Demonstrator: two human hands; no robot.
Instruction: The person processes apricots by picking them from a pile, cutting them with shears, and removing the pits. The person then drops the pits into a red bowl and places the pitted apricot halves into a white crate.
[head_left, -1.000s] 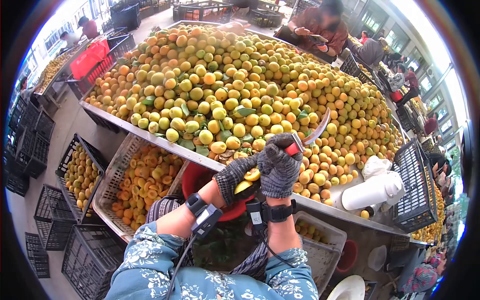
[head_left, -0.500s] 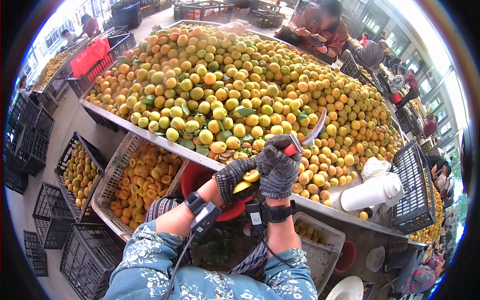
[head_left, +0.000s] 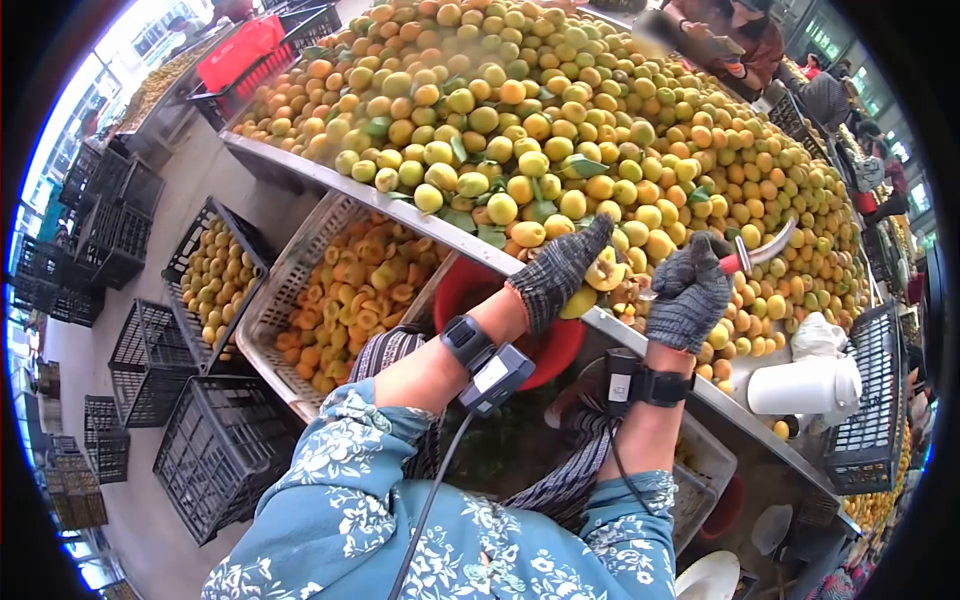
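Observation:
My left hand (head_left: 562, 272), in a dark grey knitted glove, is closed around a cut apricot (head_left: 604, 272), its orange flesh and hollow showing at the fingers. Below it a yellow piece (head_left: 578, 302) hangs at the palm. My right hand (head_left: 690, 295), gloved alike, grips a curved knife (head_left: 735, 262) by its red handle. The blade points up and right, away from the left hand. A small shiny metal tip shows on the left side of the right fist. Both hands are over the near edge of the metal table (head_left: 400, 208), beside heaped whole apricots (head_left: 540, 130).
A white perforated crate (head_left: 262, 330) of apricot halves (head_left: 355, 285) stands at left, near a red basin (head_left: 545, 355) below the hands. Black crates (head_left: 225, 450) stand on the floor. A white jug (head_left: 800, 388) and a black crate (head_left: 865, 400) are at right. A person (head_left: 735, 40) is across the table.
My hands, together around the fruit before, are now apart. The cut apricot stays in the left hand and the knife has moved right with the right hand. The camera view has shifted too.

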